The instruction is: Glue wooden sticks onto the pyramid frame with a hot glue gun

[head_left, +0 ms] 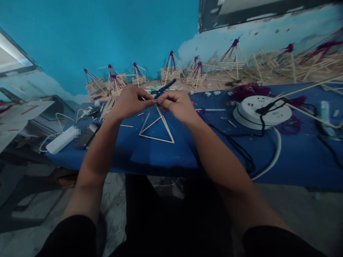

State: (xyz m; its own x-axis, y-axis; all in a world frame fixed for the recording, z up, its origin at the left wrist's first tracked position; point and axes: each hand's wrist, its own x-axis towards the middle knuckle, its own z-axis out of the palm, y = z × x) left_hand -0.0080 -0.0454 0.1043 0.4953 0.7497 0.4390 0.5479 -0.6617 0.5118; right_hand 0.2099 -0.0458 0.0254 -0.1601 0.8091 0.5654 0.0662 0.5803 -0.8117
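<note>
A small pyramid-shaped frame of thin wooden sticks (157,139) stands on the blue table. At its top, the fingertips of my left hand (133,102) and my right hand (177,104) meet in a pinch. Both hands are closed on the tip where the sticks come together, and the fingers hide the joint itself. A yellowish band circles one finger of the right hand. Just behind the fingers lies a dark-handled tool (167,86), perhaps pliers, partly covered by my hands.
Several stick structures with purple-bound tops (171,67) line the wall side. To the right stand a round white power strip (242,116) with black cables and purple yarn (249,91). A white oblong device (61,140) and a dark phone-like object (83,138) lie at left.
</note>
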